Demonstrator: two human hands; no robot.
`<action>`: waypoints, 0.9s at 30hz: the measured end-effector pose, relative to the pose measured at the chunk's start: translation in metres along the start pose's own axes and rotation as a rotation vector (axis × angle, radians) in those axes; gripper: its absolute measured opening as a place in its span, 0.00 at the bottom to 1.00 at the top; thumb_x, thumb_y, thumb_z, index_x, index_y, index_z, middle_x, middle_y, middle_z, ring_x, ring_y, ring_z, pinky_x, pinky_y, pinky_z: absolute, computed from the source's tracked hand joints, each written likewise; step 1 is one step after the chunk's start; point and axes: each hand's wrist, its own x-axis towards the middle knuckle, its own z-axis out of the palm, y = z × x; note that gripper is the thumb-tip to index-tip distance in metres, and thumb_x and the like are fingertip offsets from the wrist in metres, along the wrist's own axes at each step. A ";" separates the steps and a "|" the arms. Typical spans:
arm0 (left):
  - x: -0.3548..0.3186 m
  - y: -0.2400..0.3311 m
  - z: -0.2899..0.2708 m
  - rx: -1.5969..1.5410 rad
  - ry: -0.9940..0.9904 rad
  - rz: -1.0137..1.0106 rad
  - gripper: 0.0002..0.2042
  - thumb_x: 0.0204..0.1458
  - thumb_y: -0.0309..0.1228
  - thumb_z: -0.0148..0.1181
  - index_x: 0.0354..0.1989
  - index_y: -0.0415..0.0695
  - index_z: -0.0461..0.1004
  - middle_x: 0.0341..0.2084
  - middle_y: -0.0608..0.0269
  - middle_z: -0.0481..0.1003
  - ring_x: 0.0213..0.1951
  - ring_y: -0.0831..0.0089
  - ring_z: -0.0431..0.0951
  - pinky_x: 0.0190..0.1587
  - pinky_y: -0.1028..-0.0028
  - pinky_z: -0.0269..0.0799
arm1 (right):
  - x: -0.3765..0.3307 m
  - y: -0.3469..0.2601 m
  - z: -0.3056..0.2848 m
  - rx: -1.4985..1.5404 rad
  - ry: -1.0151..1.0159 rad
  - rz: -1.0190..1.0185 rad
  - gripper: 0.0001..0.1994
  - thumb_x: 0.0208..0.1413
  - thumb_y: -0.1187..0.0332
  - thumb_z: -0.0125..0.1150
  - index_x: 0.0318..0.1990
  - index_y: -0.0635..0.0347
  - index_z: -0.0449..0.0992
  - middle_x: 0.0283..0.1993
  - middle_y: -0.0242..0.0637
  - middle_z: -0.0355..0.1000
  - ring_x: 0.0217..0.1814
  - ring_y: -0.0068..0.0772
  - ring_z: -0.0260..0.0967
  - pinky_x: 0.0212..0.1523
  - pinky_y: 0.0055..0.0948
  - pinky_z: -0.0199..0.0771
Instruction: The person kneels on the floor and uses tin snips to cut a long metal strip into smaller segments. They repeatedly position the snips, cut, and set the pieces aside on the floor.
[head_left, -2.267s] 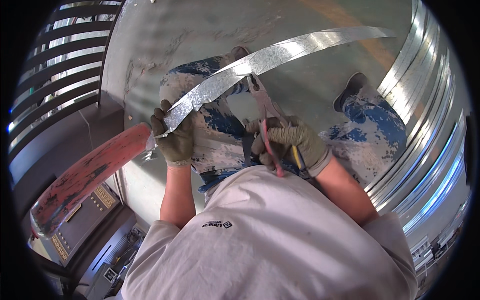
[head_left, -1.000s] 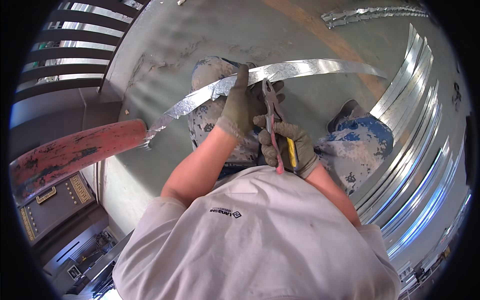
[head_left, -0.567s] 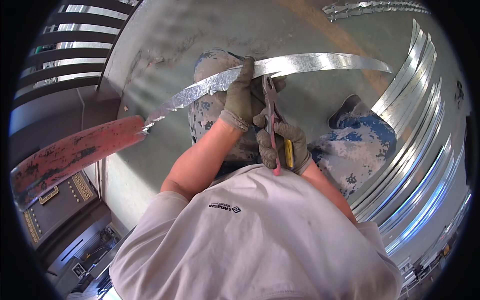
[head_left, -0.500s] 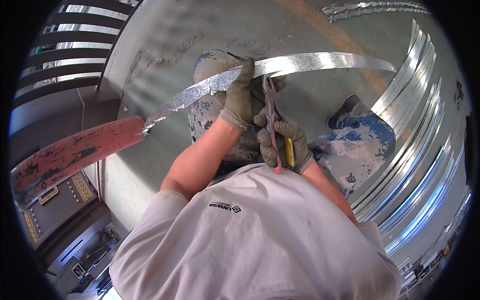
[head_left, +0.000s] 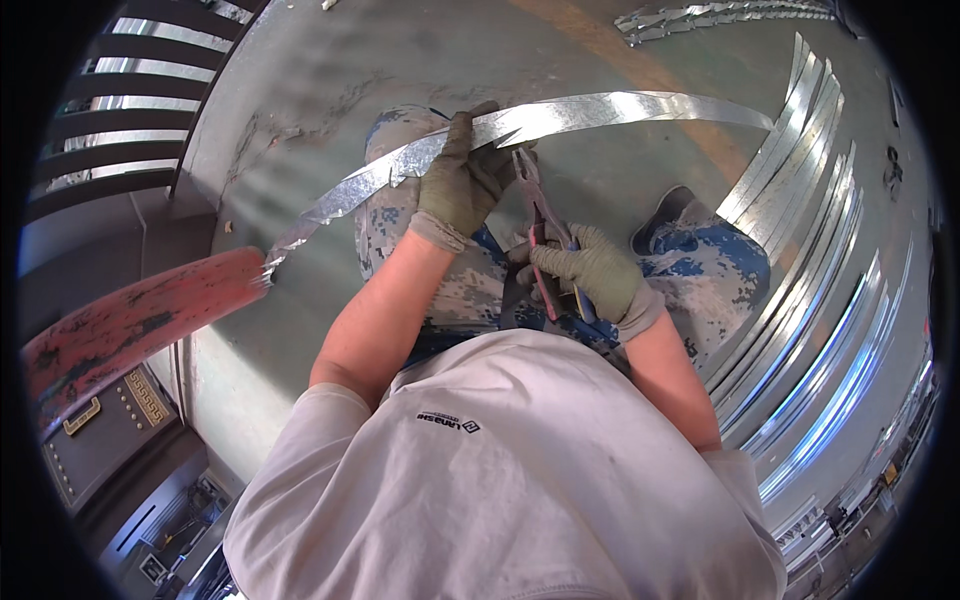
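A long shiny metal strip (head_left: 580, 115) with jagged notches along its edge arcs across in front of me. My left hand (head_left: 458, 185), in a grey-green work glove, grips it near the middle, thumb over the top; some fingers are hidden behind it. In my gloved right hand (head_left: 592, 268) is a pair of pliers (head_left: 532, 195) with red and blue-yellow handles. The pliers' jaws point up, just below the strip and beside my left fingers. Whether the jaw tips touch the strip I cannot tell.
A worn red tube (head_left: 160, 305) stands at the left, the strip's torn-looking end at its mouth. Many loose metal strips (head_left: 800, 290) lie fanned on the floor at right. Notched strips (head_left: 720, 18) lie far right. Dark slatted bars (head_left: 150, 85) rise at far left.
The pliers' handles have spread apart and the tool leans more to the left. My right hand has turned, showing more of its back. My left hand keeps its hold; the whole view has shifted slightly.
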 end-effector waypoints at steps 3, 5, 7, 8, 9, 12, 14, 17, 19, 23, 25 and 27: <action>0.001 0.000 -0.001 -0.015 -0.026 -0.016 0.25 0.78 0.53 0.53 0.71 0.47 0.74 0.59 0.55 0.85 0.57 0.56 0.88 0.54 0.59 0.90 | 0.012 0.008 -0.011 -0.162 0.076 0.068 0.14 0.72 0.62 0.70 0.57 0.58 0.79 0.41 0.38 0.83 0.34 0.30 0.80 0.29 0.33 0.80; 0.002 -0.002 -0.004 -0.013 -0.024 0.004 0.26 0.79 0.51 0.52 0.72 0.44 0.72 0.62 0.52 0.83 0.60 0.52 0.87 0.58 0.56 0.87 | 0.013 0.007 -0.009 -0.213 0.102 0.037 0.13 0.72 0.63 0.70 0.55 0.58 0.78 0.38 0.37 0.81 0.31 0.29 0.78 0.28 0.33 0.79; 0.003 -0.003 -0.007 -0.015 -0.015 0.014 0.27 0.79 0.51 0.51 0.73 0.42 0.71 0.63 0.51 0.82 0.62 0.51 0.86 0.60 0.54 0.86 | 0.016 0.006 -0.008 -0.269 0.122 0.018 0.13 0.72 0.62 0.70 0.54 0.59 0.77 0.37 0.37 0.80 0.30 0.29 0.77 0.28 0.33 0.78; 0.003 -0.003 -0.008 -0.018 -0.008 0.013 0.27 0.79 0.51 0.51 0.73 0.42 0.72 0.63 0.51 0.82 0.62 0.51 0.85 0.61 0.54 0.86 | 0.019 0.005 -0.009 -0.299 0.129 0.014 0.13 0.72 0.62 0.69 0.54 0.59 0.77 0.37 0.37 0.80 0.29 0.29 0.76 0.28 0.33 0.78; 0.003 -0.004 -0.008 -0.021 0.000 0.013 0.27 0.79 0.51 0.51 0.72 0.42 0.72 0.63 0.51 0.82 0.62 0.51 0.85 0.61 0.54 0.86 | 0.020 0.005 -0.010 -0.330 0.136 0.010 0.13 0.72 0.62 0.69 0.55 0.59 0.77 0.38 0.38 0.80 0.29 0.28 0.76 0.27 0.33 0.77; 0.005 -0.005 -0.009 -0.018 0.009 0.020 0.27 0.79 0.51 0.52 0.72 0.42 0.72 0.63 0.51 0.82 0.62 0.53 0.86 0.63 0.53 0.85 | 0.018 -0.003 -0.008 -0.343 0.110 0.024 0.14 0.73 0.60 0.68 0.55 0.59 0.77 0.37 0.37 0.79 0.30 0.27 0.76 0.28 0.33 0.77; 0.005 -0.005 -0.009 -0.031 0.022 0.016 0.27 0.79 0.51 0.52 0.72 0.42 0.73 0.63 0.51 0.82 0.62 0.54 0.86 0.64 0.53 0.84 | 0.019 -0.004 -0.007 -0.387 0.144 -0.013 0.15 0.73 0.59 0.68 0.55 0.59 0.77 0.37 0.35 0.79 0.30 0.27 0.75 0.28 0.33 0.77; 0.005 -0.005 -0.008 -0.032 0.020 0.020 0.26 0.79 0.51 0.52 0.72 0.42 0.73 0.63 0.51 0.82 0.62 0.54 0.85 0.64 0.53 0.84 | 0.021 -0.001 -0.009 -0.435 0.173 -0.066 0.15 0.73 0.58 0.69 0.55 0.59 0.77 0.36 0.34 0.78 0.28 0.26 0.73 0.26 0.33 0.76; 0.005 -0.004 -0.009 -0.031 0.018 0.015 0.26 0.78 0.51 0.53 0.71 0.44 0.74 0.62 0.52 0.83 0.61 0.56 0.86 0.63 0.54 0.85 | 0.021 0.000 -0.010 -0.435 0.169 -0.077 0.16 0.73 0.57 0.69 0.55 0.59 0.77 0.36 0.33 0.78 0.26 0.25 0.72 0.26 0.32 0.75; 0.002 -0.003 -0.004 -0.032 0.028 0.013 0.25 0.78 0.52 0.53 0.70 0.46 0.75 0.60 0.55 0.83 0.57 0.59 0.87 0.60 0.57 0.87 | 0.019 -0.004 -0.007 -0.433 0.166 -0.038 0.17 0.73 0.56 0.69 0.56 0.60 0.77 0.35 0.33 0.77 0.25 0.24 0.71 0.25 0.31 0.73; 0.001 -0.003 -0.002 -0.031 0.030 0.015 0.25 0.78 0.51 0.53 0.70 0.46 0.75 0.60 0.55 0.83 0.57 0.59 0.87 0.61 0.58 0.87 | 0.016 -0.010 -0.004 -0.456 0.180 0.005 0.17 0.73 0.56 0.69 0.58 0.59 0.78 0.37 0.32 0.78 0.30 0.23 0.72 0.31 0.30 0.75; 0.000 -0.002 -0.002 -0.033 0.027 0.007 0.24 0.78 0.51 0.53 0.70 0.47 0.75 0.60 0.55 0.84 0.56 0.59 0.88 0.61 0.58 0.87 | 0.015 -0.016 -0.003 -0.480 0.192 0.064 0.19 0.73 0.56 0.70 0.62 0.57 0.80 0.42 0.29 0.79 0.39 0.20 0.75 0.42 0.28 0.79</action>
